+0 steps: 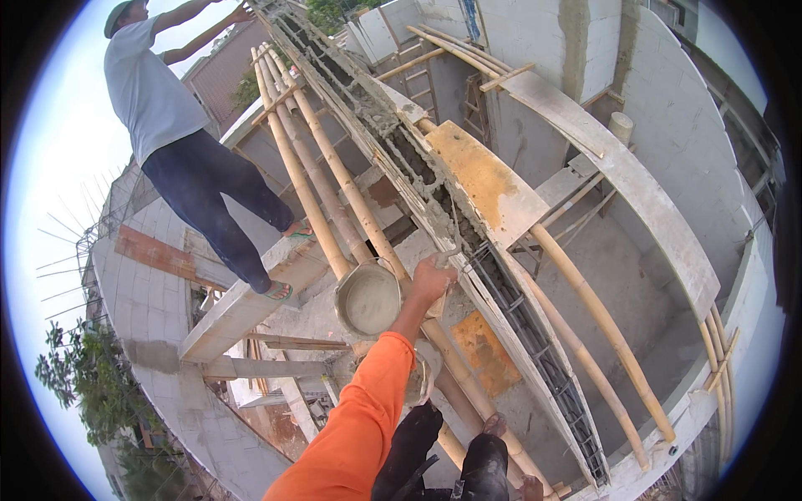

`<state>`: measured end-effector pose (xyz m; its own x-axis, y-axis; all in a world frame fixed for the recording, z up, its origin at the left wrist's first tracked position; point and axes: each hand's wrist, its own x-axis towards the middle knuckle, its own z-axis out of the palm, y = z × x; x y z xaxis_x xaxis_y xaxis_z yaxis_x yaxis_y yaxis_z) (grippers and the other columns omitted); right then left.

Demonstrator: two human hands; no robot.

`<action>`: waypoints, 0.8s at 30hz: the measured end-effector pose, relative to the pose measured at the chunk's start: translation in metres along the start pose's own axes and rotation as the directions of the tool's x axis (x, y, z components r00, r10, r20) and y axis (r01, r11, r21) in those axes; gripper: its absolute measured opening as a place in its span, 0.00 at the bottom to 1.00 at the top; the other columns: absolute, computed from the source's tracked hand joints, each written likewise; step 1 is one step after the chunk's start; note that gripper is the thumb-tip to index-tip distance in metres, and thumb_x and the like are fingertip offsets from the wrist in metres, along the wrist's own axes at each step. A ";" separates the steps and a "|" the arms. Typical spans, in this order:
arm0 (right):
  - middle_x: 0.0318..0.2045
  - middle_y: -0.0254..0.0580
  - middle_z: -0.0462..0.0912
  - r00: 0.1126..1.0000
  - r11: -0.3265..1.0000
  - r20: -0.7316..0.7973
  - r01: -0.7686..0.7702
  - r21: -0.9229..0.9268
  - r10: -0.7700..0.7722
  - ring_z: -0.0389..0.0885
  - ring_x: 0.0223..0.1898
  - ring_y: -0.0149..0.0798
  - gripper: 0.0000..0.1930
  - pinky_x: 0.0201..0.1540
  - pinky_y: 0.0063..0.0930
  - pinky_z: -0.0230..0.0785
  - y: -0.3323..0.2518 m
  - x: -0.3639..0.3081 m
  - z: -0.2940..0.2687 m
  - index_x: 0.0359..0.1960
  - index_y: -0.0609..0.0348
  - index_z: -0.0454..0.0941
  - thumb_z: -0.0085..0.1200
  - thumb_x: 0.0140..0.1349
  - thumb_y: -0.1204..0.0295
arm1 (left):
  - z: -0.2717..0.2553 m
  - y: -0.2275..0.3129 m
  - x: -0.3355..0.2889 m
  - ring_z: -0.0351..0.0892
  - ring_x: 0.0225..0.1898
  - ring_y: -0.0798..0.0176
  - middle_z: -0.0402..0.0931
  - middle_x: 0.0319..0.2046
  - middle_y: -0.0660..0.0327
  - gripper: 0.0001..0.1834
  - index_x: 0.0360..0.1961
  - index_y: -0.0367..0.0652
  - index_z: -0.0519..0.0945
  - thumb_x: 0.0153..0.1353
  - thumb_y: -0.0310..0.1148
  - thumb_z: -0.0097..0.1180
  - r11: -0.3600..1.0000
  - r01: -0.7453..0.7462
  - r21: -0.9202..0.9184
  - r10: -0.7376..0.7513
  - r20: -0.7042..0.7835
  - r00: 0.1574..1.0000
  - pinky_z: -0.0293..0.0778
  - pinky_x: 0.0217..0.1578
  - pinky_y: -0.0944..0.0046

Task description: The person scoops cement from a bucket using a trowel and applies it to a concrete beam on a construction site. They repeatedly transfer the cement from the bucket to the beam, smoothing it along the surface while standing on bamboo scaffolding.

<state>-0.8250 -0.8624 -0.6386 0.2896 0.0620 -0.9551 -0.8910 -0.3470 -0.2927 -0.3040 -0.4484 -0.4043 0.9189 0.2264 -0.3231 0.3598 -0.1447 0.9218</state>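
My left hand [430,280], at the end of an orange sleeve, is closed around a mortar-smeared trowel [452,250]. It is over the edge of a long narrow board formwork [493,313], whose channel holds a steel rebar cage [535,334] and wet grey mortar [447,200]. Left of the hand, a round bucket [368,302] of grey mortar rests by the bamboo poles. A second bucket [422,376] is partly hidden behind my forearm. My right hand does not show plainly; bare skin at the lower edge looks like a foot.
Bamboo poles [334,171] run beside the formwork, above a drop to the floor below. A stained board [484,179] and a curved plank [635,188] lie across on the right. Another person [180,108] stands on a concrete beam [242,305] at left, reaching toward the formwork's far end.
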 end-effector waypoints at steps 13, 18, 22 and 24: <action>0.39 0.37 0.78 0.892 0.901 -0.120 0.430 -0.063 -0.435 0.75 0.33 0.29 0.15 0.37 0.25 0.69 -0.099 0.013 0.040 0.48 0.59 0.73 0.49 0.63 0.66 | -0.123 -0.150 -0.157 0.81 0.40 0.49 0.81 0.35 0.46 0.26 0.49 0.42 0.77 0.47 0.36 0.65 0.820 0.217 0.529 -0.131 -0.196 0.972 0.74 0.42 0.57; 0.38 0.43 0.77 0.784 0.754 -0.004 0.596 -0.277 -0.621 0.75 0.40 0.36 0.22 0.44 0.29 0.68 -0.196 0.079 0.108 0.52 0.63 0.70 0.56 0.60 0.63 | -0.195 -0.307 -0.311 0.78 0.43 0.41 0.78 0.38 0.40 0.31 0.46 0.35 0.77 0.45 0.45 0.67 0.562 0.670 0.485 -0.457 -0.493 0.740 0.73 0.44 0.51; 0.57 0.65 0.65 0.950 0.818 0.110 0.308 -0.486 -0.292 0.64 0.59 0.56 0.40 0.61 0.39 0.58 -0.296 0.108 0.182 0.57 0.67 0.63 0.65 0.47 0.55 | -0.225 -0.378 -0.442 0.78 0.42 0.42 0.79 0.36 0.42 0.28 0.41 0.35 0.77 0.47 0.47 0.67 0.440 0.794 0.419 -0.643 -0.470 0.605 0.73 0.42 0.52; 0.55 0.65 0.63 0.938 0.837 0.084 0.338 -0.431 -0.335 0.62 0.60 0.57 0.43 0.61 0.40 0.59 -0.303 0.144 0.214 0.55 0.70 0.61 0.69 0.43 0.56 | -0.228 -0.408 -0.490 0.78 0.42 0.43 0.79 0.35 0.43 0.27 0.39 0.35 0.77 0.46 0.47 0.67 0.368 0.831 0.417 -0.713 -0.448 0.540 0.74 0.41 0.52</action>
<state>-0.5883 -0.5477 -0.6968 0.5414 0.2530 -0.8018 -0.4975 -0.6724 -0.5481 -0.9379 -0.2805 -0.5731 0.1672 0.6566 -0.7355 0.9636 -0.2666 -0.0189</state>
